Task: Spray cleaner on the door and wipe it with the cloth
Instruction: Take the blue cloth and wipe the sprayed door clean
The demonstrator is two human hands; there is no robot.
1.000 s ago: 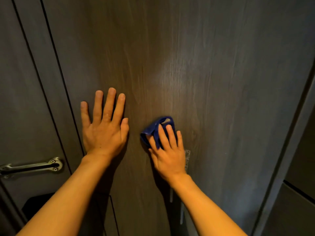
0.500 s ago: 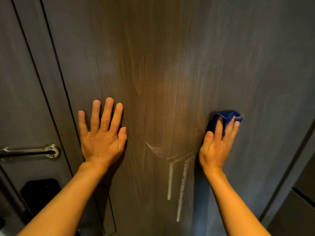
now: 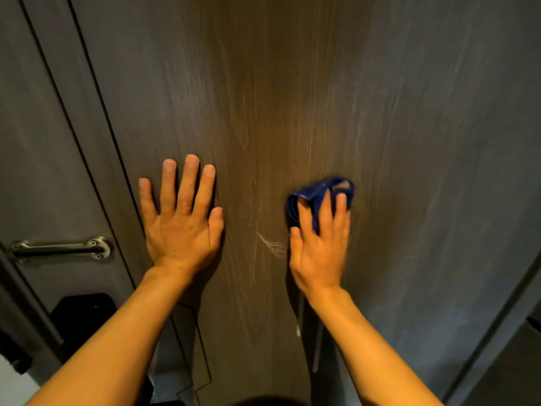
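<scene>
A dark wood-grain door (image 3: 292,98) fills the view. My left hand (image 3: 183,221) lies flat against it with fingers spread and holds nothing. My right hand (image 3: 320,244) presses a crumpled blue cloth (image 3: 313,194) onto the door, right of centre; the cloth sticks out above my fingertips. A pale smear of cleaner (image 3: 272,244) shows just left of my right hand, and white drips (image 3: 298,326) run down beside my right forearm. No spray bottle is in view.
A metal handle (image 3: 61,249) sits on the panel at the left, with a black lock plate (image 3: 85,315) below it. A dark door frame (image 3: 497,332) runs along the lower right edge.
My right hand has swept the cloth from centre out to the right and back toward the centre, over the cleaner streaks. My left hand has stayed flat on the door.
</scene>
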